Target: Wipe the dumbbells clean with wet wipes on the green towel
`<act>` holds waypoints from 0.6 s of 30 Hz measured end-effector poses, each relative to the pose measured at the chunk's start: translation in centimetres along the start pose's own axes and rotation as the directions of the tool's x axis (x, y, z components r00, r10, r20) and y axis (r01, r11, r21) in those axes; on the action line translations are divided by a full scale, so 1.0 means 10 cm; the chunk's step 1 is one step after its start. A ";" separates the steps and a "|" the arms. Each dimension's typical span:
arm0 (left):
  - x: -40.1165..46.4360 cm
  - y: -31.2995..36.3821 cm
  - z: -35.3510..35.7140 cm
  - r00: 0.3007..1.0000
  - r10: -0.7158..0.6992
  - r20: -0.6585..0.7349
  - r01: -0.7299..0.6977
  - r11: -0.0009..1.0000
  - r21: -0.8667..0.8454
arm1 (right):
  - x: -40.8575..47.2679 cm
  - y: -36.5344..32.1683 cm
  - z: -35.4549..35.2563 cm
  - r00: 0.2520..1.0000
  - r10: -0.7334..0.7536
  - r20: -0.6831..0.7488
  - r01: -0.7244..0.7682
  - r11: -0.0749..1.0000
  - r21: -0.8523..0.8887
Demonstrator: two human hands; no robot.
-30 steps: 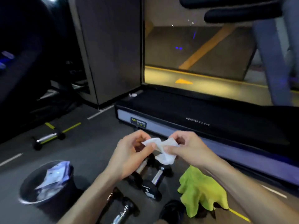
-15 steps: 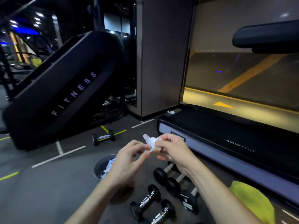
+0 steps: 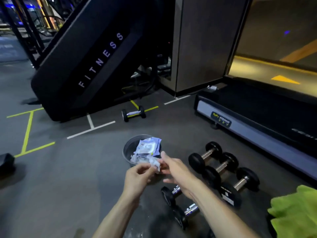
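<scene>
Wipe (image 3: 155, 164) now crumpled, hands lowered over bin (image 3: 127, 150)

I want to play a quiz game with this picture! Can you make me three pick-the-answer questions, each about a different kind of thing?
1. What colour is the towel? A red, B green, C white.
2. Where is the packet of wipes? A in the round bin, B on the towel, C on a chair.
3. How is the wipe right now? A spread flat, B crumpled, C folded in a neat square.

Answers: 1 B, it is bright green. 2 A, the packet sticks out of the bin. 3 B, the left hand pinches it, all bunched up.
</scene>
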State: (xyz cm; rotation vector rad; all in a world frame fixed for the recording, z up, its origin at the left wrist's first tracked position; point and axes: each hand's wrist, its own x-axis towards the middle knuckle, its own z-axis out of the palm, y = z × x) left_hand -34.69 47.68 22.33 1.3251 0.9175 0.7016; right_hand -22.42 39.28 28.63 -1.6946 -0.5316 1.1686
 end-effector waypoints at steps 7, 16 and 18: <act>0.78 -0.45 -0.10 0.948 -0.168 -0.271 0.209 0.969 0.131 | 0.37 0.10 -0.31 0.997 0.041 -0.069 -0.049 0.992 -0.112; 1.62 -0.48 -0.19 0.962 -0.078 -0.261 0.206 0.837 0.507 | 0.22 0.12 -0.78 0.985 -0.023 -0.168 0.036 0.997 0.070; 1.51 -0.44 -0.09 0.973 -0.055 -0.225 0.161 0.859 0.486 | 0.16 0.09 -0.79 0.988 -0.018 -0.151 0.041 0.988 0.149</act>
